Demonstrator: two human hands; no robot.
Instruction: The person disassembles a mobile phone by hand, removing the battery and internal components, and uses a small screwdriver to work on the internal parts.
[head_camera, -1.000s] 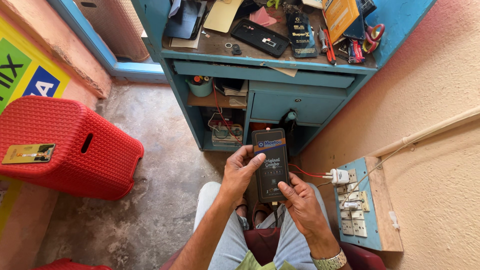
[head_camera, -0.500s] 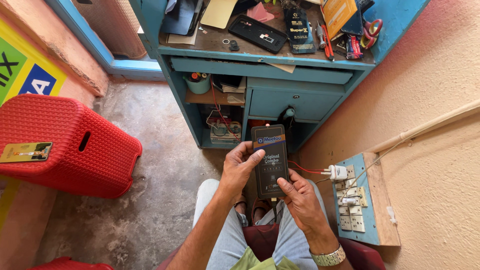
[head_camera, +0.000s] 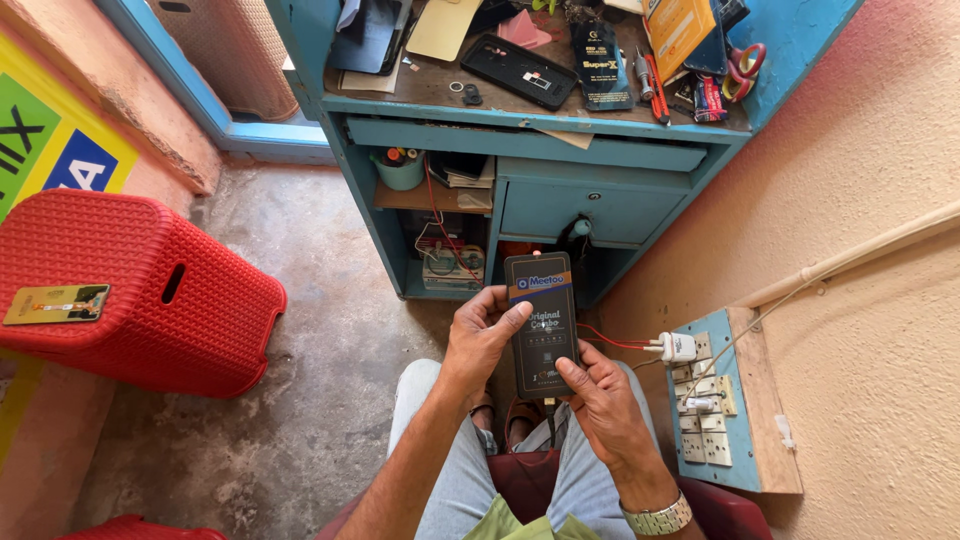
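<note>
Head view: left hand (head_camera: 478, 340) and right hand (head_camera: 600, 400) grip black box (head_camera: 540, 322) upright.

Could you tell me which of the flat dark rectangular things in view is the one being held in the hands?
The upright black box, gripped by the left hand and right hand above the lap. The other dark flat pieces lie untouched on the blue desk.

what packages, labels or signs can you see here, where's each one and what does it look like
Flat black box with an orange band: upright between left hand and right hand, above the lap.
Dark packet: lying on the blue desk top, rectangular, pale print.
Orange-yellow package: desk top right, tilted.
Small card: on the red stool, yellow and green.
Wall sign: far left, yellow, green and blue panels.
</note>
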